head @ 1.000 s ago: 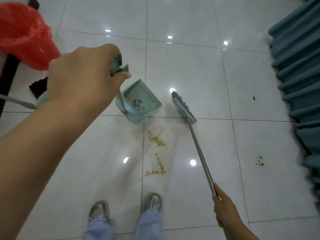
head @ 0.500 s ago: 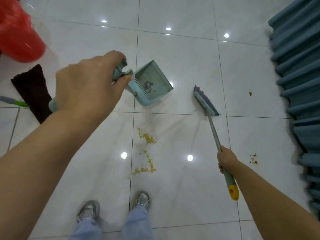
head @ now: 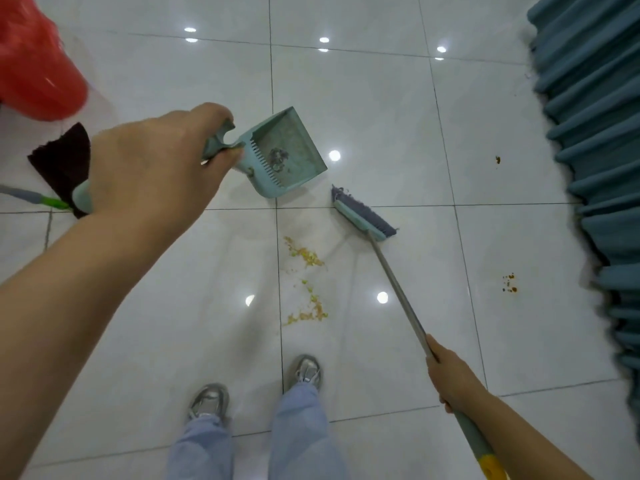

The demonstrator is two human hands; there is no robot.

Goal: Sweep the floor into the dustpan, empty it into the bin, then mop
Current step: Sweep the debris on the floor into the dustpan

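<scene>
Here the left hand (head: 152,168) was closed around the dustpan (head: 284,154) handle, holding the pan clear of the floor (head: 398,116), tilted, with its mouth toward the far tiles. A small clump of grey dust lay inside, just past the comb teeth. The right hand (head: 450,379) was wrapped around the broom (head: 363,216) shaft, low on the metal section just above the green sleeve; the broom head stood at the tile joint beside the pan.

The crumbs (head: 306,258) lay in two yellow patches on the floor between the broom head and the shoes (head: 306,370). Darker specks (head: 509,282) lay well apart to the right, near the curtain (head: 595,168).

Handling, as judged:
- The dustpan appeared to be thin, rigid plastic, light enough for one hand. The handle was the correct hold.
- The broom appeared light and stiff in the shaft, soft at the bristles.
- The crumbs looked loose and dry, likely to scatter under fast strokes.
- The glossy floor probably offered little friction.

The red bin (head: 38,64) stood at the far left, with a mop (head: 62,164) lying beside it.
</scene>
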